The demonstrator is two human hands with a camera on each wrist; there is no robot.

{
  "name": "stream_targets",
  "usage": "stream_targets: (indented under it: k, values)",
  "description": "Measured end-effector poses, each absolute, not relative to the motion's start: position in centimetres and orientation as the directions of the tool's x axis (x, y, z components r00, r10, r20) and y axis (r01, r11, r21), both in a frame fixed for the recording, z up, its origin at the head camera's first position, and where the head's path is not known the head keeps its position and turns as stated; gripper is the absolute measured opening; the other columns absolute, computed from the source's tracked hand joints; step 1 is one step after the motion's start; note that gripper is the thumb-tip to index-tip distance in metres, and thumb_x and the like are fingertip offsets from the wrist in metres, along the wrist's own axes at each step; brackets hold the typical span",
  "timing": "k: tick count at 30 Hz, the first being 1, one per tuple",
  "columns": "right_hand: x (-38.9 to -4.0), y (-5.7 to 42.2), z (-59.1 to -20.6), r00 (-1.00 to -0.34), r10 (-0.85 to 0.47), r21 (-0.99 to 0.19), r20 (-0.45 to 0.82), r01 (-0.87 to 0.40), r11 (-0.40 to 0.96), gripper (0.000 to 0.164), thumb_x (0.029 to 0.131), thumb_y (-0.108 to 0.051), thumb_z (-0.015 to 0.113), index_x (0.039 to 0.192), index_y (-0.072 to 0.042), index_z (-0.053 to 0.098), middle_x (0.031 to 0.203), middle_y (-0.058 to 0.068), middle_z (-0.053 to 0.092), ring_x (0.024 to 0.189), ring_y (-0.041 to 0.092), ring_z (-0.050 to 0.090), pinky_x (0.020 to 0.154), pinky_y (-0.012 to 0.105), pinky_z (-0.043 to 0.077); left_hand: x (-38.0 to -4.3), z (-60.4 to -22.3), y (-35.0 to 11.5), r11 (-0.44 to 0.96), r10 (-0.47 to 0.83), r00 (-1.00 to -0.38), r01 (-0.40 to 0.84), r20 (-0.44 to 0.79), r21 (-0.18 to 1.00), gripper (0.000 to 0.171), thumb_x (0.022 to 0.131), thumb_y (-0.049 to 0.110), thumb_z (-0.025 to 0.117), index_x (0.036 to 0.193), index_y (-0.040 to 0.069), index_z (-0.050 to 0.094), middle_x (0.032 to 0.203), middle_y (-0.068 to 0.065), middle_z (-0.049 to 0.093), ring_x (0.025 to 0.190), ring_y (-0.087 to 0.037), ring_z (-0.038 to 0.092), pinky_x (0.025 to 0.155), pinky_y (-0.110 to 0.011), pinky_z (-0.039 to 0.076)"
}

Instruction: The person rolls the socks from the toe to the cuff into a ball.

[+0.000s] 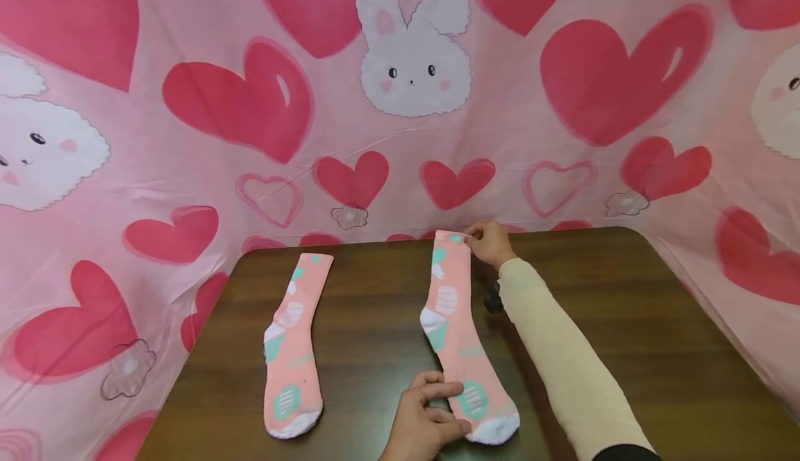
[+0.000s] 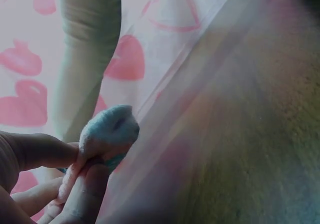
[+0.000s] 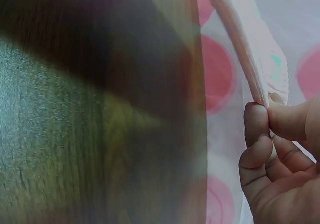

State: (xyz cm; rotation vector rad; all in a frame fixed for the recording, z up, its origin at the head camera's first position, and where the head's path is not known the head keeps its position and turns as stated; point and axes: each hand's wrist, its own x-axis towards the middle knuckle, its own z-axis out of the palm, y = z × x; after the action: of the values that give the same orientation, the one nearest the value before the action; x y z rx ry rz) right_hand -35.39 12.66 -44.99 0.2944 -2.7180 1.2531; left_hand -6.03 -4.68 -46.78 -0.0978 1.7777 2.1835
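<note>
Left grip [image 1: 423, 412] and right grip [image 1: 492, 244] are pinching one sock [image 1: 459, 325], its cuff [image 1: 451, 240] by the worktop's [image 1: 375, 294] far edge; right wrist view is revealing the thumb [image 3: 291, 120].

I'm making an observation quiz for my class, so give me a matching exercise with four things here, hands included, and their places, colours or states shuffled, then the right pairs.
Column one
1. left hand
2. sock on the left
3. right hand
4. table

Column two
A. pinching the held sock at its cuff
B. brown, with wood grain
C. gripping the held sock near its toe
D. lying flat, touched by neither hand

Right pairs: 1-C; 2-D; 3-A; 4-B
</note>
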Motion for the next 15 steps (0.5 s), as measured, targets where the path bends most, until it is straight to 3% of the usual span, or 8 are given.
stream_targets:
  k: [8,15]
  values:
    - [-35.5,11.7,-45.8,-0.971,-0.103,-0.733,0.214,-0.23,0.64,0.007,0.081,-0.013,0.068,0.083,-0.006,0.071,0.069,0.006,0.06,0.069,0.023,0.052,0.06,0.033,0.042,-6.1,-47.2,-5.3,-0.174,0.192,-0.949,-0.285,-0.251,0.943,0.046,0.064,-0.009,0.076,0.108,-0.002,0.063,0.12,-0.008,0.039,0.071,-0.029,0.065,0.063,-0.028,0.05]
    - [-35.5,11.4,-46.7,-0.973,-0.117,-0.741,0.199,-0.228,0.631,0.007,0.082,-0.011,0.066,0.083,-0.005,0.07,0.071,0.006,0.06,0.069,0.024,0.052,0.059,0.034,0.043,-6.2,-48.1,-5.4,-0.149,0.161,-0.957,-0.266,-0.242,0.952,0.046,0.063,-0.01,0.076,0.106,-0.002,0.064,0.117,-0.007,0.041,0.066,-0.027,0.064,0.061,-0.026,0.05]
